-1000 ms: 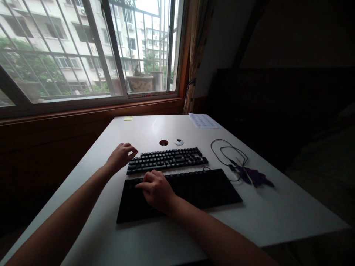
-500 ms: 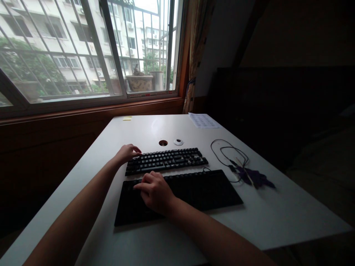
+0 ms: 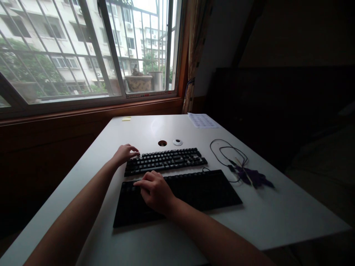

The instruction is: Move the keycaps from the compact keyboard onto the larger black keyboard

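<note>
My left hand [image 3: 123, 154] is at the far left corner of a black block of keycaps [image 3: 169, 159], thumb and forefinger pinched on a small dark keycap [image 3: 138, 153]. My right hand [image 3: 156, 192] rests over the left part of a black keyboard [image 3: 203, 190] lying in front of the keycaps. Its fingers are curled together, with the forefinger reaching to the back row at the left. Anything beneath those fingertips is hidden. Several keys show at the keyboard's back left, while the rest of its surface looks dark and hard to make out.
On the white table [image 3: 280, 218], a dark cable [image 3: 219, 157] and a purple cloth-like thing [image 3: 255, 178] with a thin stick lie at the right. Behind are a round hole [image 3: 162, 143], a white ring [image 3: 178, 142], printed paper [image 3: 202, 120] and a yellow note [image 3: 126, 118].
My left fingers have shifted slightly left, and a small keycap now shows at their tips. My right forefinger has stretched out a little on the keyboard. The view has shifted slightly.
</note>
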Tool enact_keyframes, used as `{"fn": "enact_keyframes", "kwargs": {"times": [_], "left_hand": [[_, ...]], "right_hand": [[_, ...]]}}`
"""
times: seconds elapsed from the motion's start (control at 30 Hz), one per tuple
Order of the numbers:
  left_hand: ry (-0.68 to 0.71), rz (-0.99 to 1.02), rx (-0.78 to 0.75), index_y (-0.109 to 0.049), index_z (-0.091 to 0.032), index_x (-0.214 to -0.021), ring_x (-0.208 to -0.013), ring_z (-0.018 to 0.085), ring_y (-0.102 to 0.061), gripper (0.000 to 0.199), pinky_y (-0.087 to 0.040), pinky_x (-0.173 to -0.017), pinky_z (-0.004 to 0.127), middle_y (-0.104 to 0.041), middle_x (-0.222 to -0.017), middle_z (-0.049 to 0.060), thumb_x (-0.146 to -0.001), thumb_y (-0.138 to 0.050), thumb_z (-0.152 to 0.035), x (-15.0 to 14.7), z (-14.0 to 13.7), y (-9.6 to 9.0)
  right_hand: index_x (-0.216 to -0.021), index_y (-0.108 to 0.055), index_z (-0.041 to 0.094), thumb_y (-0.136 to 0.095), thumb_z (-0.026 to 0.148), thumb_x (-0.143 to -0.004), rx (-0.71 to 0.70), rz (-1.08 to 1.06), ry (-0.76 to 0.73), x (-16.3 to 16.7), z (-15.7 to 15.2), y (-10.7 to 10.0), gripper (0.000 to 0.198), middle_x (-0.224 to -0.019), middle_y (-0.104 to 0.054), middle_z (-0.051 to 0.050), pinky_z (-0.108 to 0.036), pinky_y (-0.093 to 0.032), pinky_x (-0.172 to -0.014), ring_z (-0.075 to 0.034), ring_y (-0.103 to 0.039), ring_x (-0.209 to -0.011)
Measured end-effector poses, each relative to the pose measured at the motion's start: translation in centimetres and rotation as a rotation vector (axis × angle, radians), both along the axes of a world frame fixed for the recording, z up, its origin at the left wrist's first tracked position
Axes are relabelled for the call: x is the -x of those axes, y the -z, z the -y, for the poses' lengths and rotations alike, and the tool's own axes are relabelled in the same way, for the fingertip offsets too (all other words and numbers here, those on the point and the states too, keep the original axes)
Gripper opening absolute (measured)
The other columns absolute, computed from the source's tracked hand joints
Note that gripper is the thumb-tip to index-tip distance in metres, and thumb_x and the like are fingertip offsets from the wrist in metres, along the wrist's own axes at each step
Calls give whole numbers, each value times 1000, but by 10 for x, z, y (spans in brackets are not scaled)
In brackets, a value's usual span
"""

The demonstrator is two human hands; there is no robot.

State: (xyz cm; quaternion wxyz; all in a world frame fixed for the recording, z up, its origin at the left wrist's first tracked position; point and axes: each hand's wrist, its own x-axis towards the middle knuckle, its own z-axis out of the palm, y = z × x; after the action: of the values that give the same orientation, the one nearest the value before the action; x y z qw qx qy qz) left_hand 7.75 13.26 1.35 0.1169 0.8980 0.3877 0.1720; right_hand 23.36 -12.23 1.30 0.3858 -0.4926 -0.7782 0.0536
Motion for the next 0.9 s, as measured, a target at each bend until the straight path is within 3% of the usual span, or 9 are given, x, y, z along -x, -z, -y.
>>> {"fn": "enact_keyframes", "kwargs": {"times": [0.1,0.27,0.5,0.67,0.9], "left_hand": [[2,13,-6,-81,-25,-97,-89,24,-66,40,-47,-88,34,-72,-100,8,-78,-68,-58,0,1,2],[39,27,-7,-82,-27,-88,-86,23,-66,29,-48,-87,34,-72,-95,7,-80,-69,-52,-1,1,1],[79,115,-23,-80,-22,-90,-83,21,-65,33,-50,-82,33,-71,-93,8,-84,-66,-51,4,12,-13],[137,193,-12,-79,-23,-93,-85,20,-62,36,-51,-73,29,-67,-94,7,-86,-65,-55,16,44,-27],[259,259,-21,-75,-23,-99,-85,18,-58,30,-51,-69,28,-66,-97,6,-90,-66,-50,40,109,-40]], "right_hand": [[-107,-75,25,-60,12,-89,-15,-77,15,-1,0,-1,26,-92,-64,-3,-34,-43,-86,-18,-57,-87],[-105,-76,24,-58,10,-88,-30,-220,21,-3,0,-6,28,-90,-63,-3,-32,-46,-85,-18,-58,-90],[-104,-75,24,-57,8,-87,-17,-354,8,-6,-1,-6,30,-86,-61,-2,-31,-49,-84,-17,-59,-87],[-103,-75,23,-54,11,-90,-13,-492,42,-9,-2,-10,27,-86,-59,-2,-27,-50,-76,-15,-58,-80],[-98,-76,24,-55,10,-88,-27,-678,113,-15,-4,-14,27,-86,-61,-1,-28,-49,-77,-15,-58,-81]]}}
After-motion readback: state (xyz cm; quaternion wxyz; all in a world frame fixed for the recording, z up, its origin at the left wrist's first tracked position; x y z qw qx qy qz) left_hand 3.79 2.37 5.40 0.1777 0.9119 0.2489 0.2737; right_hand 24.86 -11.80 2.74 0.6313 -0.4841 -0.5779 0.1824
